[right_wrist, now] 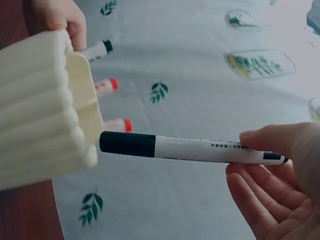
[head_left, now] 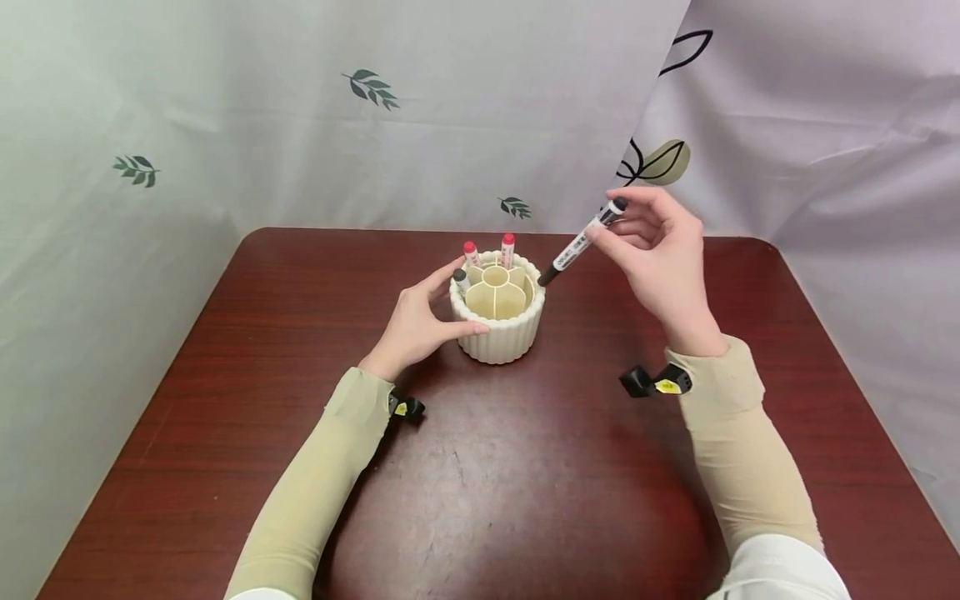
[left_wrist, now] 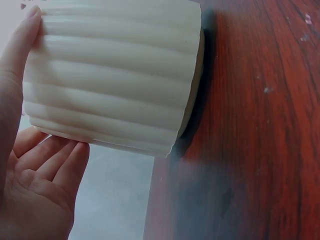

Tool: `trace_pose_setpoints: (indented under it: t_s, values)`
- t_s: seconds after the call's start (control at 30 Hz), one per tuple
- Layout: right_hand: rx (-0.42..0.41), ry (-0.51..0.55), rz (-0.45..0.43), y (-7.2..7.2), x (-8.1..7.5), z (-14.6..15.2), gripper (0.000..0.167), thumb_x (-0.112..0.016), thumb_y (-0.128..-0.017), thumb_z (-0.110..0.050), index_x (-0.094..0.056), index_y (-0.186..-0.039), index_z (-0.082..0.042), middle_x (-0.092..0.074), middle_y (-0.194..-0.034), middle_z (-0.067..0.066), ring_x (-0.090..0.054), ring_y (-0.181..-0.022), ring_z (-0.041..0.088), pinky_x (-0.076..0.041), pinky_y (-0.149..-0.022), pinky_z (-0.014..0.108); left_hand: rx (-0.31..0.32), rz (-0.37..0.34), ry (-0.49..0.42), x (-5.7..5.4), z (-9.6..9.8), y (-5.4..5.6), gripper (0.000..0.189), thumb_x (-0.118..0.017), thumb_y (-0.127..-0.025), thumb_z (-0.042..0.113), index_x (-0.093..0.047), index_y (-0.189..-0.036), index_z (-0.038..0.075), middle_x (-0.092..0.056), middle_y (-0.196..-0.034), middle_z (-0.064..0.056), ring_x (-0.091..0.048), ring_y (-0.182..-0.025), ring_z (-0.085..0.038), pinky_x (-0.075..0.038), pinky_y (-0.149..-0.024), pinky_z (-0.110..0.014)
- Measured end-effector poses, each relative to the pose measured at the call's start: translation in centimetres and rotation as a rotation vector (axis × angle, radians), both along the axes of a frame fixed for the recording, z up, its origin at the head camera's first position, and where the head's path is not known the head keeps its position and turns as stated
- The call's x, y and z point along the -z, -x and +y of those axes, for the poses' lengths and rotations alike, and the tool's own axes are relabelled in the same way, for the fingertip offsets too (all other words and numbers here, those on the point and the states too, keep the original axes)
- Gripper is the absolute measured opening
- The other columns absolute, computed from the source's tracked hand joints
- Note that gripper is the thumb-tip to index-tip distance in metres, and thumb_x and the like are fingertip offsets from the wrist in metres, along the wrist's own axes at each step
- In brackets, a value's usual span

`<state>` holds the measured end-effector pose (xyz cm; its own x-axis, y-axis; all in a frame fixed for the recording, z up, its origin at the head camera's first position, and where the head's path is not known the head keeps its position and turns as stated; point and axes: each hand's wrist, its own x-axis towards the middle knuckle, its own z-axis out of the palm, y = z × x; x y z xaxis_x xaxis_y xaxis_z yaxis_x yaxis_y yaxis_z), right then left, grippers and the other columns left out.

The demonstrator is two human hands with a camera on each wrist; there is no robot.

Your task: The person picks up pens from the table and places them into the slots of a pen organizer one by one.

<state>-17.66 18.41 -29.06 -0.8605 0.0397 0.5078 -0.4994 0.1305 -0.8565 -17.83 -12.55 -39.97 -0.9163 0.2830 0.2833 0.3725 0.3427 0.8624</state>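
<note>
A cream, ribbed pen holder [head_left: 502, 342] with several compartments stands upright on the table. My left hand [head_left: 416, 327] grips it from the left, thumb on the near side and fingers around the far side, as the left wrist view [left_wrist: 45, 175] also shows. Between thumb and fingers, my right hand [head_left: 663, 258] pinches a white marker [head_left: 581, 243] with black ends. Tilted, its lower black end is right at the holder's right rim. Inside the holder are two red-capped markers [head_left: 507, 250] at the back and a black-capped marker [head_left: 461, 282] at the left.
The dark red wooden table [head_left: 480, 467] has a far edge just behind the holder. A pale curtain [head_left: 300, 125] with leaf prints hangs behind it. Small black cameras [head_left: 654, 382] are strapped at both wrists.
</note>
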Motion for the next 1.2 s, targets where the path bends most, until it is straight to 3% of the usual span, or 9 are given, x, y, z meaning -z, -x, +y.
trace_pose_setpoints:
  t_s: [0.37,0.6,0.8,1.2]
  values:
    - [-0.072,-0.165,-0.047,0.7,1.2,-3.0,0.032,-0.080,-0.089,-0.007,-0.071,-0.120,-0.007,-0.072,-0.101,0.008,-0.069,-0.089,0.020,-0.057,-0.083,0.029,-0.001,-0.001,0.006,-0.2,0.1,0.0,0.097,-0.094,-0.069,0.045,-0.045,-0.153,0.039,-0.050,-0.149,0.013,-0.057,-0.126,-0.012,-0.044,-0.107,-0.033]
    - [-0.048,-0.325,-0.121,1.2,2.2,-4.1,0.026,-0.076,-0.094,-0.017,-0.074,-0.119,-0.011,-0.071,-0.100,0.005,-0.068,-0.083,0.016,-0.055,-0.076,0.025,-0.003,-0.004,0.009,-0.1,0.1,0.0,0.097,-0.094,-0.070,0.046,-0.044,-0.153,0.039,-0.050,-0.149,0.016,-0.057,-0.125,-0.009,-0.044,-0.105,-0.031]
    - [-0.063,-0.398,-0.096,2.0,3.6,-4.1,0.023,-0.075,-0.094,-0.019,-0.075,-0.115,-0.012,-0.072,-0.095,0.002,-0.068,-0.081,0.013,-0.056,-0.076,0.028,0.001,-0.005,-0.001,0.1,0.1,0.0,0.097,-0.094,-0.070,0.044,-0.044,-0.153,0.039,-0.049,-0.148,0.017,-0.057,-0.125,-0.009,-0.045,-0.105,-0.031]
    - [-0.057,-0.535,-0.055,2.4,4.2,-4.0,0.017,-0.074,-0.094,-0.018,-0.072,-0.107,-0.008,-0.073,-0.095,0.001,-0.068,-0.081,0.012,-0.055,-0.076,0.031,0.003,-0.010,0.004,0.1,0.1,0.1,0.097,-0.094,-0.071,0.043,-0.043,-0.154,0.040,-0.049,-0.149,0.016,-0.056,-0.127,-0.010,-0.044,-0.105,-0.033]
